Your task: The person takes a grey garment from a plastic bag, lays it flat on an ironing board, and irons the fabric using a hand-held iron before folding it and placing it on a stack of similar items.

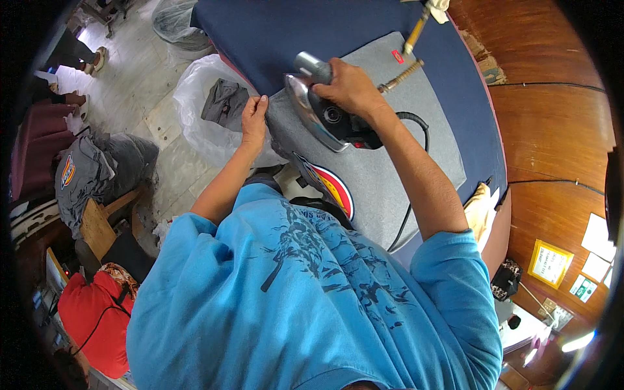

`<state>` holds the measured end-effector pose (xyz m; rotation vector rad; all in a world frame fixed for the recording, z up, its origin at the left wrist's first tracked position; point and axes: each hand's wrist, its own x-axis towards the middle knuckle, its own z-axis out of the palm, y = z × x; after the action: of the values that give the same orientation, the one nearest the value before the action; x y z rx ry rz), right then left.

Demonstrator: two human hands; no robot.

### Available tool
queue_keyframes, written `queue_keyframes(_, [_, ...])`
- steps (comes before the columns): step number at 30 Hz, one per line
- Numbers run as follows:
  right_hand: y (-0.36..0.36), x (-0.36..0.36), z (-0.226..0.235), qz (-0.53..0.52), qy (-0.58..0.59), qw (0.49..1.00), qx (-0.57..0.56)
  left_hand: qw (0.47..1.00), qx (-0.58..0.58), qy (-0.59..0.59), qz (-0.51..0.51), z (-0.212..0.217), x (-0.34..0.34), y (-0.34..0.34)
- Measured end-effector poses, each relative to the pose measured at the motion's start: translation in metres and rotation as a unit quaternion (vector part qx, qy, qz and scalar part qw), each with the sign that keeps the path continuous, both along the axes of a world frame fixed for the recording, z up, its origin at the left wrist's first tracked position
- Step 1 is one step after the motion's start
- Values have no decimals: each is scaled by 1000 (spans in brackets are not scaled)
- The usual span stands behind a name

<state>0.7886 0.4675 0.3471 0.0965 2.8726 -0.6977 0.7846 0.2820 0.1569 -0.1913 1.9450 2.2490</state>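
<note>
Grey fabric garment (390, 149) with a round red, yellow and blue printed emblem (331, 188) lies flat on the dark blue padded ironing table (364, 26), at the centre of the scene. A small red label (397, 56) sits near its far edge.

Right hand (351, 88): fingers fully closed around the handle of the silver-soled black steam iron (322, 110). The iron rests on the left part of the garment, tipped so that its polished soleplate faces left. A black cord (416, 130) and a braided metal hose (402, 76) run from the iron toward the far right.

Left hand (253, 120): fingers drawn together, pinching the left edge of the garment just beside the iron's nose. Thumb position cannot be told.

Left of the table, a clear plastic bag (195, 110) holds a folded grey garment (224, 101). Further left, more grey garments (97, 172) are piled on a wooden stool (97, 227). A red bag (97, 318) sits at the near left. A yellow cloth (480, 211) hangs at the table's right edge.
</note>
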Motion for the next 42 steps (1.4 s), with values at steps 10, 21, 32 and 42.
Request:
queue_keyframes(10, [1, 30, 17, 128, 5, 991, 39, 998, 51, -21, -27, -12, -8, -4])
queue_keyframes(21, [66, 188, 25, -55, -77, 995, 19, 991, 115, -66, -20, -14, -9, -5])
queue_keyframes(32, [93, 350, 31, -360, -86, 929, -8, 989, 128, -79, -2, -3, -9, -2])
queue_keyframes(42, [151, 344, 8, -497, 13, 868, 12, 989, 119, -84, -20, -5, -7, -4])
